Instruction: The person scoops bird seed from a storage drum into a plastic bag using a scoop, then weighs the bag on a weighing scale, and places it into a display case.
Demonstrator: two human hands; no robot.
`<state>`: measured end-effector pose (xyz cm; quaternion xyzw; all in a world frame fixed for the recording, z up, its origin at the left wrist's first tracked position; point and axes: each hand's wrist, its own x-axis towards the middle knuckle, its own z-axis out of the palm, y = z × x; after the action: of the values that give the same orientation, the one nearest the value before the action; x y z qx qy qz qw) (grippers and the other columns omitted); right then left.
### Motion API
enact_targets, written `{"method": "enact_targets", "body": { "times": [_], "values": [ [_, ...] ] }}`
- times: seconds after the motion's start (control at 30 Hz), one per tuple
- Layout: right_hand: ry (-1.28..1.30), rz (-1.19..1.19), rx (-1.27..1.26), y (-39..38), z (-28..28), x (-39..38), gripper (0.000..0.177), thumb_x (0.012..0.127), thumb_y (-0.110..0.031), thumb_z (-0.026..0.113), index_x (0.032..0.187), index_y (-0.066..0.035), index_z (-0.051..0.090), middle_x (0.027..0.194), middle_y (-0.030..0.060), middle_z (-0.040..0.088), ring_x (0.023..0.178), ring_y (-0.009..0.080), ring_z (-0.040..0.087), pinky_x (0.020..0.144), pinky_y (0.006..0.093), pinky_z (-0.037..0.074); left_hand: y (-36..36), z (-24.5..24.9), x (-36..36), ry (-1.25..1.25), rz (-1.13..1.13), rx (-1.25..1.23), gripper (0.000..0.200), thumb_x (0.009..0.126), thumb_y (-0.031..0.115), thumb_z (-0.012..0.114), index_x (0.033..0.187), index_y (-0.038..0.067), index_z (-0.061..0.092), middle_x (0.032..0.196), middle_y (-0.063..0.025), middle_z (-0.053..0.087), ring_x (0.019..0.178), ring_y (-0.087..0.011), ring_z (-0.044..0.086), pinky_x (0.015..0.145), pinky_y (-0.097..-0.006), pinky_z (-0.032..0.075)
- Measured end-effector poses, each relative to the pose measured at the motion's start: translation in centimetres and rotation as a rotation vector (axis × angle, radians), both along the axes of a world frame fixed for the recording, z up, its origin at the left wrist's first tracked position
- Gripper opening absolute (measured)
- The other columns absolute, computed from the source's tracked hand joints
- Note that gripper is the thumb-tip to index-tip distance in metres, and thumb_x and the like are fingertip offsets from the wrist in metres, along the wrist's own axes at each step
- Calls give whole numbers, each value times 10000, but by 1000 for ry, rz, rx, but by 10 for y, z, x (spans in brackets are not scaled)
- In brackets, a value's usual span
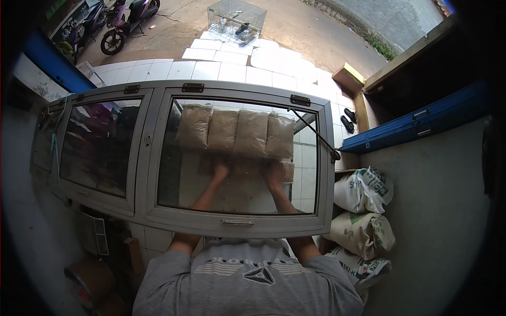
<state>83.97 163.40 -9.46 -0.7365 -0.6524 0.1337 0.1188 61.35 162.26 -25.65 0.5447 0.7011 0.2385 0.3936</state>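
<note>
Seen through the glass lid point(237, 205) of a grey-framed display case, both my forearms reach inside. My left hand point(221, 169) is at the lower row of bags, its fingers lost in shadow. To its right, my right hand point(273, 175) is close beside a clear bag of brown grain-like stuff point(288, 171), fingers also hidden in the dark. Whether either hand grips a bag cannot be made out. Beyond the hands stand several clear plastic bags point(222, 129) packed with the same brown contents, side by side in a row.
A thin metal stay point(316, 134) joins the lid at the right. Stacked sacks point(363, 231) stand beside the case on the right, near a blue door panel point(416, 118). Outside are a wire birdcage point(237, 21), motorbikes point(124, 23) and black sandals point(348, 121).
</note>
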Motion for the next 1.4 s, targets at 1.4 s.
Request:
{"method": "enact_targets", "body": {
  "times": [1.4],
  "values": [
    [-64, 824, 100, -82, -6, 1, 574, 844, -255, 587, 1341, -7, 443, 1438, 213, 356, 1375, 380, 252, 1138, 528, 149, -67, 171, 29, 321, -271, 338, 564, 796, 262, 632, 1306, 74, 478, 1401, -249, 379, 1236, -437, 423, 1001, -477, 397]
  ]
}}
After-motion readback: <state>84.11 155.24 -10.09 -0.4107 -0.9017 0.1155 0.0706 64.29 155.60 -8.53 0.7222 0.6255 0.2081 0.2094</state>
